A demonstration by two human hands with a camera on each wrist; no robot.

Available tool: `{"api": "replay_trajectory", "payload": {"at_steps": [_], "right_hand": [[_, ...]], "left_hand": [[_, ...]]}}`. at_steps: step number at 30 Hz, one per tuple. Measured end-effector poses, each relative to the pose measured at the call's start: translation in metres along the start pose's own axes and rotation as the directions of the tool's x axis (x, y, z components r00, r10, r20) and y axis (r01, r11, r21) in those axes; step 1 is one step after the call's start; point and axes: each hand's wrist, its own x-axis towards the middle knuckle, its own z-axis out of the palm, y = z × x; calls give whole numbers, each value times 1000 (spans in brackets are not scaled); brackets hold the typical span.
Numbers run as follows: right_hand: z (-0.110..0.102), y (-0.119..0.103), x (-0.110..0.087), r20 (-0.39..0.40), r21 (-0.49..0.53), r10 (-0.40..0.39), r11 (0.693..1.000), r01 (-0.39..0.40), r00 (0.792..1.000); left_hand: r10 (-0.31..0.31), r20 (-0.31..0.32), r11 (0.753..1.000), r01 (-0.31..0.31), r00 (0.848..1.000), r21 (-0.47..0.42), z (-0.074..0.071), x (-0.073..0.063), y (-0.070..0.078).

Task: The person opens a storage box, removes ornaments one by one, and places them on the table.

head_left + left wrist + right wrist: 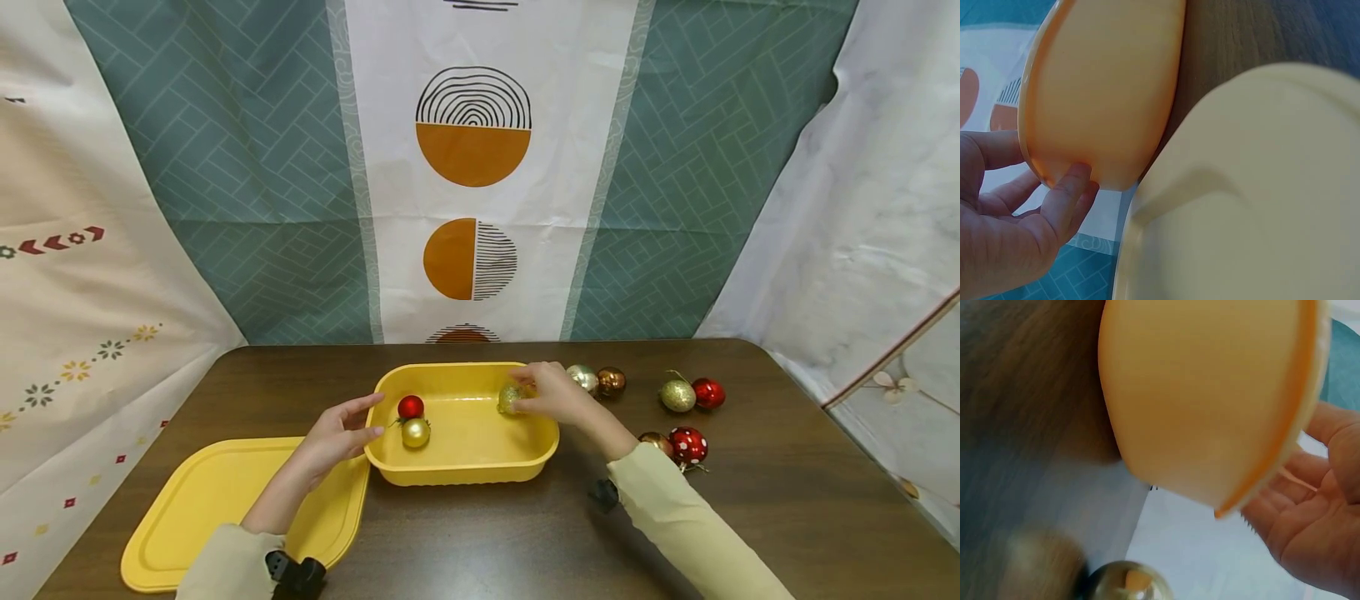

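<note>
At the left end of a yellow plastic box (pixel 461 477), my left hand (pixel 339 433) holds the rim. In the left wrist view its thumb passes over the edge while other fingers (pixel 1069 194) touch the outer wall. My right hand (pixel 551 393) reaches over the box's right end. Its thumb and fingertips close around a gold glitter Christmas ball (pixel 510 397), low inside the box. In the right wrist view the box wall hides the fingertips and the ball. A red ball (pixel 410 407) and a shiny gold ball (pixel 416 432) lie together at the box's left.
A yellow lid (pixel 225 500) lies flat left of the box. Right of it are a pale gold ball (pixel 582 378) beside a bronze one (pixel 611 381), a glitter ball (pixel 677 396) by a red one (pixel 708 392), and a dotted red ball (pixel 688 445) with a bronze ball (pixel 657 443).
</note>
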Motion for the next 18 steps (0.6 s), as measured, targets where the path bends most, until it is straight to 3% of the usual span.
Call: {"api": "replay_trajectory", "payload": {"at_steps": [11, 18], "right_hand": [[18, -8, 16, 25, -288, 5, 958, 3, 1000], [25, -10, 17, -1, -350, 40, 936, -38, 999]], "left_hand": [[-3, 4, 1000, 3, 1000, -6, 0, -1, 2], [2, 6, 1000, -2, 1000, -7, 1, -1, 2]]}}
